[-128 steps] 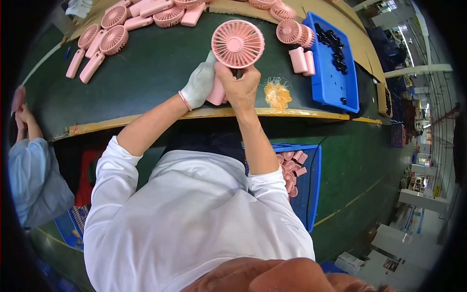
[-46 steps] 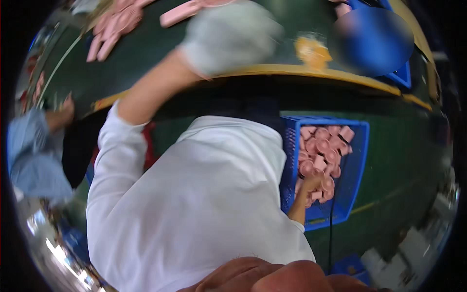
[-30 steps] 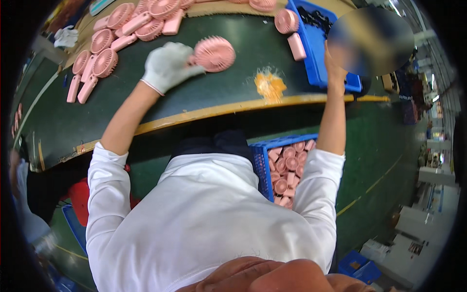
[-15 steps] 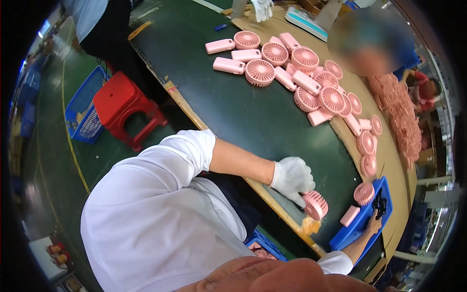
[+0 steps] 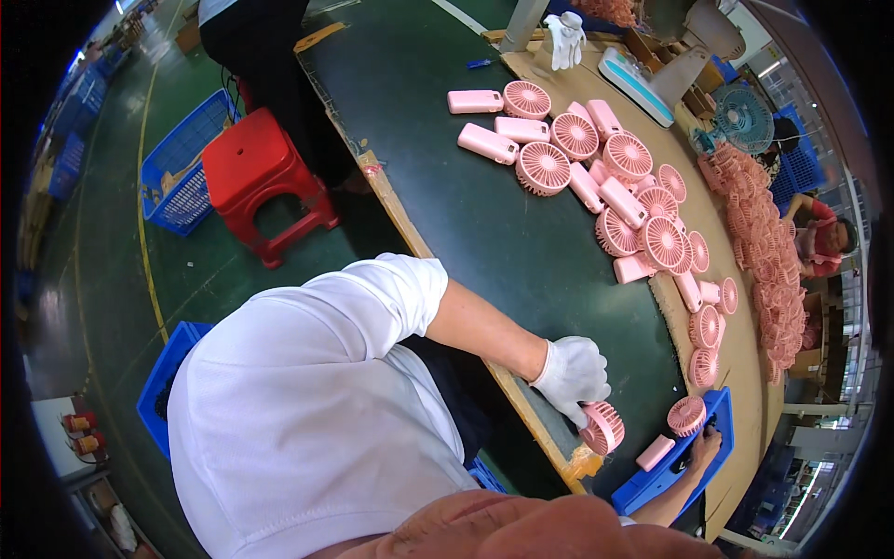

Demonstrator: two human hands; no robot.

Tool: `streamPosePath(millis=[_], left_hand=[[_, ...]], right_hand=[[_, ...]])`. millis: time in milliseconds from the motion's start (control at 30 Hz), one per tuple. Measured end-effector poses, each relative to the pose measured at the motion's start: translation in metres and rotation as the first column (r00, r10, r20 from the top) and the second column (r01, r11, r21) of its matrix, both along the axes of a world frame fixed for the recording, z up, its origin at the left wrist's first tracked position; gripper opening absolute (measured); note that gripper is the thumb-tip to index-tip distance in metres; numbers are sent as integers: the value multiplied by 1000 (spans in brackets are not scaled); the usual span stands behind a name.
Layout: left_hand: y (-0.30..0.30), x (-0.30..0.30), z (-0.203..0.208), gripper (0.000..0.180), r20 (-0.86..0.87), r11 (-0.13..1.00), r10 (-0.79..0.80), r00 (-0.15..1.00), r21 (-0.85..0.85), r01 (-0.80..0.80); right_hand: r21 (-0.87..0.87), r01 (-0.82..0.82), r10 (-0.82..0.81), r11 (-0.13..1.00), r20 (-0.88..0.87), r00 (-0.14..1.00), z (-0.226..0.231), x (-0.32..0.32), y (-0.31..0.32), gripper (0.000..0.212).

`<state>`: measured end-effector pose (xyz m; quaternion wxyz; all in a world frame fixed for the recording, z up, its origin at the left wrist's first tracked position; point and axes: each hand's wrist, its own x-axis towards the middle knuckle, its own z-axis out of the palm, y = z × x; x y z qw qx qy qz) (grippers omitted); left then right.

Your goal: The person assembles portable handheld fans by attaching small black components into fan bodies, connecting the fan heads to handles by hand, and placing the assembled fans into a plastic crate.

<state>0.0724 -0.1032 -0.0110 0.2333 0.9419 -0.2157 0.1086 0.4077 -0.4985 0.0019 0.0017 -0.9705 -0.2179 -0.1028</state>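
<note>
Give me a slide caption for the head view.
White-gloved left hand grips a small pink handheld fan; bare right hand reaches into a blue plastic tray.

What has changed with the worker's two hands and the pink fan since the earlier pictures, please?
Earlier both hands gripped one pink fan. The bare right hand let go, went down to the crate of pink parts, then reached out to the blue tray. The gloved left hand stayed on the pink fan, moving it left, and holds it at the green table's edge.

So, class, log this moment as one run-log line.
left hand: gloved, gripping pink fan on dark table | right hand: bare, reaching into blue tray | more fans: piled beyond
</note>
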Motion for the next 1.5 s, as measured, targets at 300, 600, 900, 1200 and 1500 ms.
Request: streamPosePath(millis=[300, 600, 900, 1200, 1500], left_hand=[[-4, -7, 5, 47, 7, 1000, -3, 1000, 10, 3], [-8, -15, 10, 49, 50, 998, 6, 999, 58, -9], [-11, -24, 11, 49, 50, 997, 37, 998, 65, -40], [-10, -26, 9, 49, 62, 997, 37, 997, 63, -41], [-12, -25, 11, 50, 64, 993, 66, 996, 89, -72]], right_hand=[[161, 77, -63, 984, -88, 994, 14, -102, -25, 36], [329, 153, -49, 932, -301, 952, 13, -157, -24, 23], [361, 157, -186, 920, 47, 981, 12, -187, -36, 24], [350, 214, -229, 912, 3, 973, 5, -198, -34, 25], [341, 163, -243, 926, 208, 948, -12, -188, -66, 19]])
